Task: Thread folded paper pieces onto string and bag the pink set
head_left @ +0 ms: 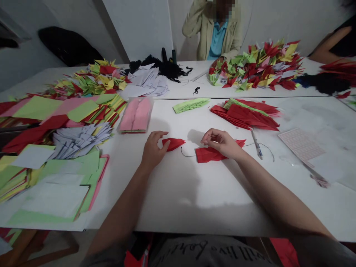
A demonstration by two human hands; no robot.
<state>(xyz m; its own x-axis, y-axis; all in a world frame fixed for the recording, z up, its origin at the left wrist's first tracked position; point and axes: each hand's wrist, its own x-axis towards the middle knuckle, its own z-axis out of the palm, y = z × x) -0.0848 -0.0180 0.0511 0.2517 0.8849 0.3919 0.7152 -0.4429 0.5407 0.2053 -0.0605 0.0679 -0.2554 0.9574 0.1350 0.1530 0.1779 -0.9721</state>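
My left hand is at the near middle of the white table, thumb and fingers apart. Its thumb lies against a small folded red paper piece. To the right, my right hand hovers over a stack of folded red paper, its fingers curled in a pinch. Whatever those fingertips hold, if anything, is too small to make out. A thin dark thread runs between the small piece and the stack. More of it curves out on the stack's right, past a pen.
Beyond my hands lie green folded strips and a red folded pile. A pink packet and paper stacks fill the left. Colourful folded heaps and black thread lie farther back. A person sits opposite.
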